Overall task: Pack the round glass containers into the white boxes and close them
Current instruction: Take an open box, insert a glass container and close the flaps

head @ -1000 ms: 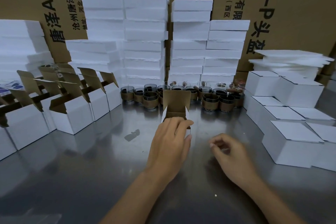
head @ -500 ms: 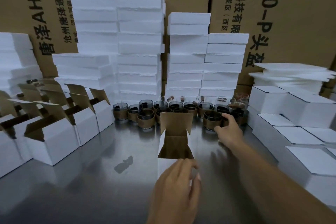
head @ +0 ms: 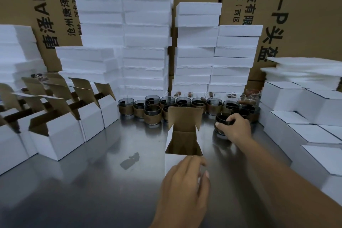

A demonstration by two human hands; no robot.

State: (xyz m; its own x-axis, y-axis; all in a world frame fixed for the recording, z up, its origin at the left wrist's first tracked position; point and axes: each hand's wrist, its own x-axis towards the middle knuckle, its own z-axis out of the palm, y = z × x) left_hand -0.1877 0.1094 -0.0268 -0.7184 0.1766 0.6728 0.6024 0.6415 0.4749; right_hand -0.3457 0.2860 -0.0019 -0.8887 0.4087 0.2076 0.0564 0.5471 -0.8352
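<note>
An open white box (head: 183, 142) with a brown inside stands in the middle of the steel table, its lid flap up. My left hand (head: 185, 189) grips the box's near wall. My right hand (head: 234, 128) reaches to the right of the box and grips a round glass container (head: 222, 122) with a brown band, thumb on its left side and fingers over its rim. Behind the box, several more glass containers (head: 151, 114) stand in rows.
Several open white boxes (head: 61, 135) line the left side. Closed white boxes (head: 305, 116) are stacked on the right. White foam slabs (head: 146, 42) are piled at the back against brown cartons (head: 305, 15). The steel table (head: 92, 181) spreads in front.
My right hand went from beside the box forward to the containers and took hold of one. My left hand stayed on the box. The camera moved closer and tilted up.
</note>
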